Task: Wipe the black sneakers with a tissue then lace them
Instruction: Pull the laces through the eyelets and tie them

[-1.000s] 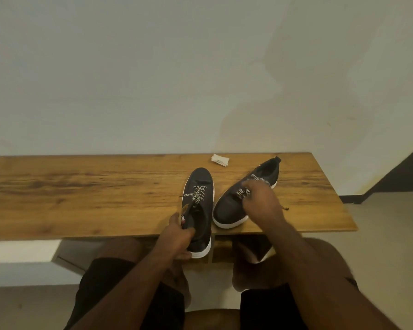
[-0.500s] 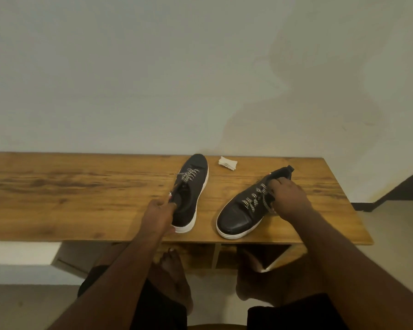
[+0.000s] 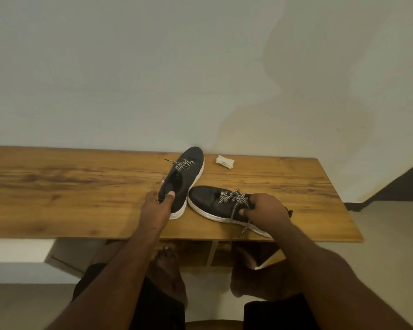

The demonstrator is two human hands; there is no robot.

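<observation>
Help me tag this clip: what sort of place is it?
Probably a home room or entryway: a long wood-grain bench against a plain pale wall, tiled floor, black white-soled sneakers being handled.

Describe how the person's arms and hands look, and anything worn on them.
Both arms are bare from hand to upper forearm: no sleeves, gloves, watch or rings are visible. The left hand shows a pale thumbnail. The right hand is bare too. Lower down, dark shorts cover the thighs.
</observation>
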